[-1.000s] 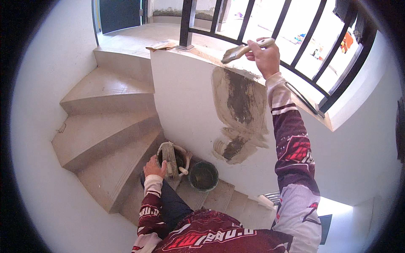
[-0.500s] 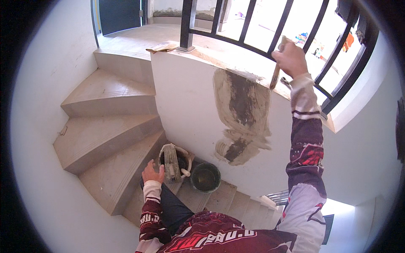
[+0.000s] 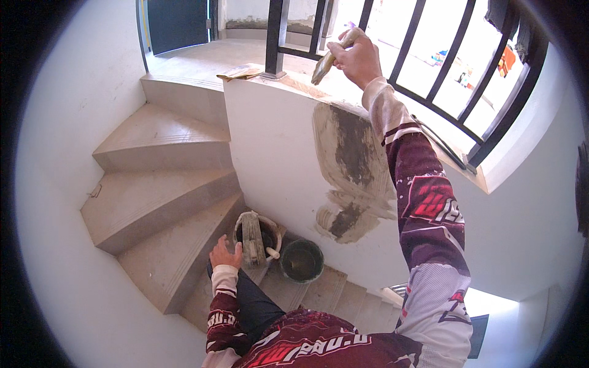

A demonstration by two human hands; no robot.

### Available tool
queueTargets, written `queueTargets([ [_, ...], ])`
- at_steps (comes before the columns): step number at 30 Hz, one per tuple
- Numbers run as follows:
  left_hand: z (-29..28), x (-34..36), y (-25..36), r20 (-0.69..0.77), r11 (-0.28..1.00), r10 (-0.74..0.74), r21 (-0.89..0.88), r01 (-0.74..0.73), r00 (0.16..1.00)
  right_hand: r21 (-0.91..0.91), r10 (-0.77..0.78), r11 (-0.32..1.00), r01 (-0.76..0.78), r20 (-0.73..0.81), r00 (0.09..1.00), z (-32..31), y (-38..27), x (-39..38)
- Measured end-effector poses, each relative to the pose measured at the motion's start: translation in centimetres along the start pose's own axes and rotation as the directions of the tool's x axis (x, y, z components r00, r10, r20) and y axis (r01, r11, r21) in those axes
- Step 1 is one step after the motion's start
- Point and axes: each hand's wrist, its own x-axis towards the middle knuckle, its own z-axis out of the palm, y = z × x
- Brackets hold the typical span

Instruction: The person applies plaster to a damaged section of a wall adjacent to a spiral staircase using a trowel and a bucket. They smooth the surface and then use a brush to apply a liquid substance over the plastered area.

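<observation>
My right hand (image 3: 357, 56) is closed around the handle of a paintbrush (image 3: 324, 66), held slantwise by the black railing with its bristle end down, above the top of the low wall. Below, a grey and beige smeared patch of plaster (image 3: 356, 153) marks the white wall. My left hand (image 3: 226, 253) hangs open, fingers apart, beside a bucket (image 3: 277, 228). Across that bucket's mouth lies a long, mortar-stained float (image 3: 250, 239) with a peg-like handle. Next to it, a dark round bucket (image 3: 302, 261) stands on the stairs; its contents are unclear.
Tiled steps (image 3: 159, 193) wind up on the left to a landing with a dark door (image 3: 178, 24). Black railing bars (image 3: 451, 52) rise from the wall top. A flat brownish piece (image 3: 242, 73) lies by the post, and a dark thin strip (image 3: 445, 146) lies farther right.
My right hand has moved left along the railing with the paintbrush, from the right of the plaster patch to above it. My left hand stays by the bucket.
</observation>
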Motion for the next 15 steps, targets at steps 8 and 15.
queueTargets([
  [8, -0.2, 0.1, -1.0, -0.002, 1.0, 0.01, 0.018, -0.01, 1.0, -0.054, 0.173, 0.984, -0.172, 0.022, 0.985, -4.6, 4.2, -3.7],
  [15, -0.4, 0.0, -1.2, 0.005, 0.999, 0.008, 0.043, -0.008, 1.0, -0.489, 0.137, 0.863, -0.128, -0.018, 0.99, -12.0, 2.9, -4.5],
])
